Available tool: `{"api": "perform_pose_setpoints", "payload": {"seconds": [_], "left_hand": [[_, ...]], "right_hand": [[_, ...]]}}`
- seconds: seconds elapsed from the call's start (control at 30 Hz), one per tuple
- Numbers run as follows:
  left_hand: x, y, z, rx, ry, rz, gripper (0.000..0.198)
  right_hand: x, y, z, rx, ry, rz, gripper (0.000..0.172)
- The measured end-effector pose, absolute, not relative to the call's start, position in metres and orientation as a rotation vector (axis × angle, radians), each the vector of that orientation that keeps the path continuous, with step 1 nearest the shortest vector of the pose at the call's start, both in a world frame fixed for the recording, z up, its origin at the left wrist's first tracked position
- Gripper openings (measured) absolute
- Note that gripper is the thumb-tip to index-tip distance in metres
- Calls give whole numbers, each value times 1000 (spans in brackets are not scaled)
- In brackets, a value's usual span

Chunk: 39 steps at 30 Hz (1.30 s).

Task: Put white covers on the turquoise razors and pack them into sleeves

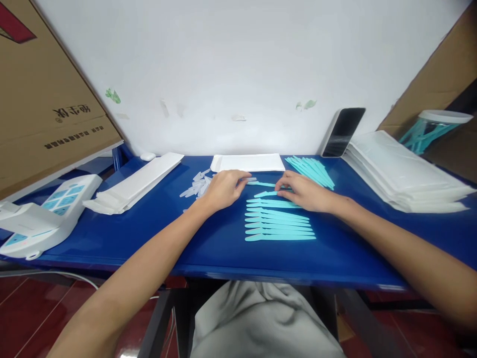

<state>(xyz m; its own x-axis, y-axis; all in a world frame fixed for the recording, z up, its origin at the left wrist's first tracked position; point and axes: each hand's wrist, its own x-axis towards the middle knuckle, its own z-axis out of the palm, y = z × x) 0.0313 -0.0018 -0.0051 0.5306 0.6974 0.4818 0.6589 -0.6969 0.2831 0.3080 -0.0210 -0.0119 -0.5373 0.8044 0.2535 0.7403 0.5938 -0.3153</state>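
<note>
My left hand (223,189) rests palm down on the blue table (149,238), its fingers curled over one end of a thin turquoise tool (263,184). My right hand (305,191) pinches the other end of that same tool. Just in front of both hands lies a neat row of several turquoise tools (278,221), side by side. A loose pile of clear plastic caps (196,186) sits by my left hand. A second heap of turquoise tools (311,170) lies beyond my right hand.
A flat white envelope (248,162) lies at the back centre. White bag stacks sit at left (136,183) and right (402,174). A phone (343,132) leans on the wall. A white device (44,214) stands far left, cardboard boxes (40,89) at both sides, a clear jar (432,129) at right.
</note>
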Motion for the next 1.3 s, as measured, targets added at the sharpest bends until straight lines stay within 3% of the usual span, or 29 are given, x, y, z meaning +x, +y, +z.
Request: {"api": "perform_pose_setpoints", "payload": {"seconds": [0.3, 0.53, 0.73, 1.3], "left_hand": [[31, 0, -4, 2552, 1167, 990, 23], [34, -2, -4, 2438, 1139, 1086, 23], [35, -3, -4, 2383, 1127, 1172, 19], [36, -6, -1, 2365, 980, 1106, 21]], "right_hand": [[307, -24, -7, -1192, -2395, 108, 16], [304, -25, -4, -1083, -2291, 64, 27], [304, -29, -2, -1132, -2295, 38, 25], [300, -37, 3, -1132, -2192, 51, 20]]}}
